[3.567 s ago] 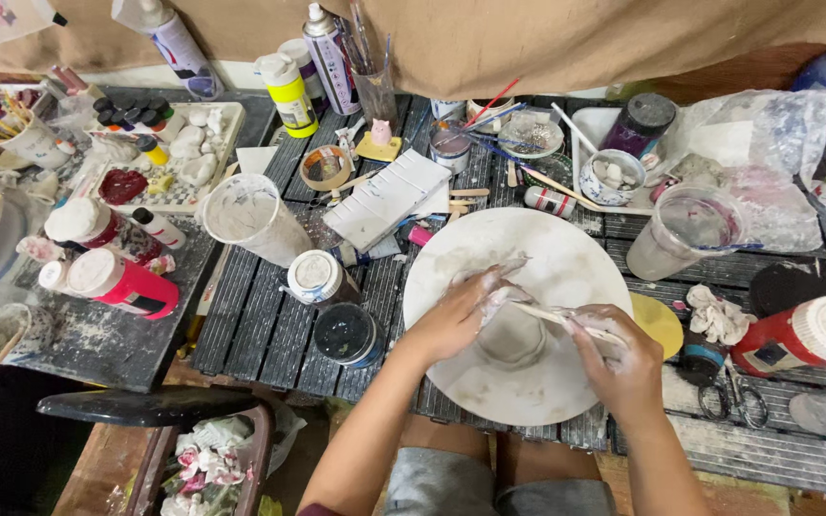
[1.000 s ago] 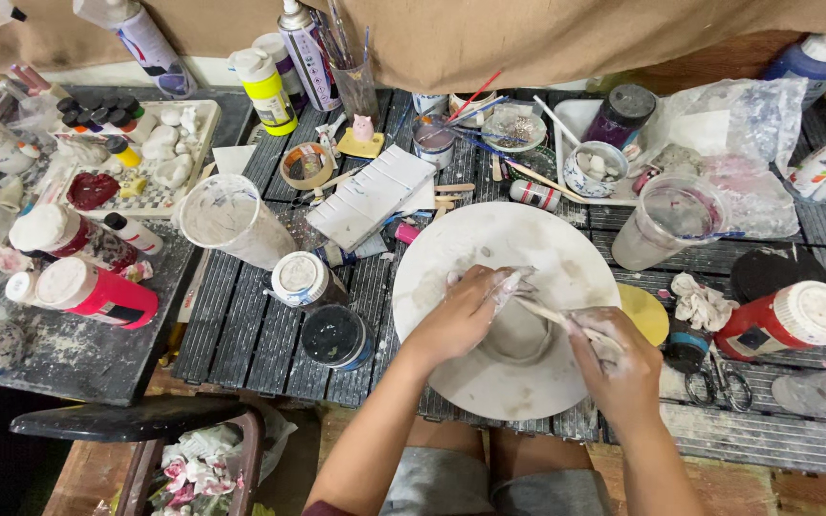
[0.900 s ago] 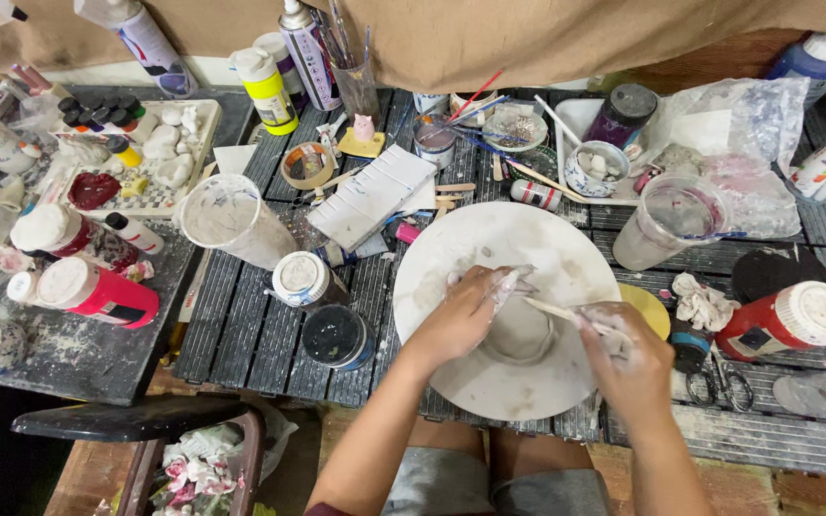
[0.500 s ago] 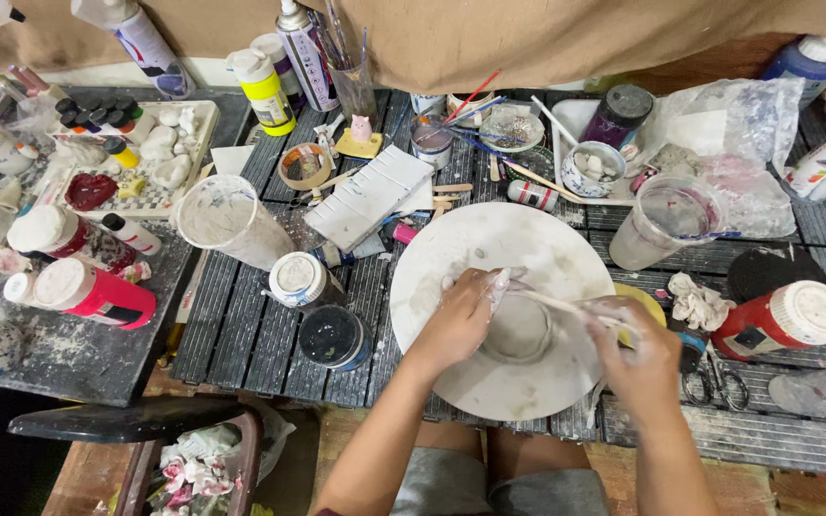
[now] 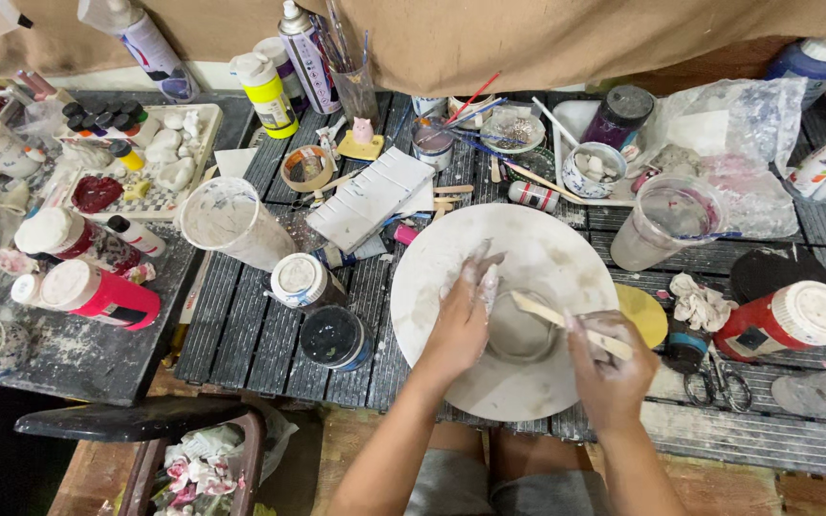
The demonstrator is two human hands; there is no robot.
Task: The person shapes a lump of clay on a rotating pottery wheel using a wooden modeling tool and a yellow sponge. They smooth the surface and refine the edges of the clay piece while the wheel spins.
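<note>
Right hand [image 5: 612, 368] closed around the near end of a flat wooden stick [image 5: 558, 320], fingers folded over it, thumb on top; left hand [image 5: 461, 320] spread flat, fingers together and dusted pale, resting beside and partly over a small clay dish [image 5: 520, 336]; no grip there, only a steadying palm. Stick running on a slant, from the right fist up and leftward, free tip reaching the dish's far rim close to the left fingertips; long axis thus pointing from lower right to upper left, across the dish rather than along the table's edge. Dish sitting between the two hands, touching the left, a little apart from the right fist, bridged by the stick; left hand the nearer of the two. Under all this, a round pale board [image 5: 518, 306], smeared with grey, dish near its middle, toward the person. Further out, just right of the board, a yellow disc [image 5: 647, 313] partly tucked behind the right hand; beyond it a crumpled rag [image 5: 700, 301] and a red bottle [image 5: 791, 320] lying on its side. To the left of the board, a dark-lidded jar [image 5: 333, 336] and a white-lidded jar [image 5: 298, 279]; well apart, a clear cup [image 5: 666, 218] at upper right.
</note>
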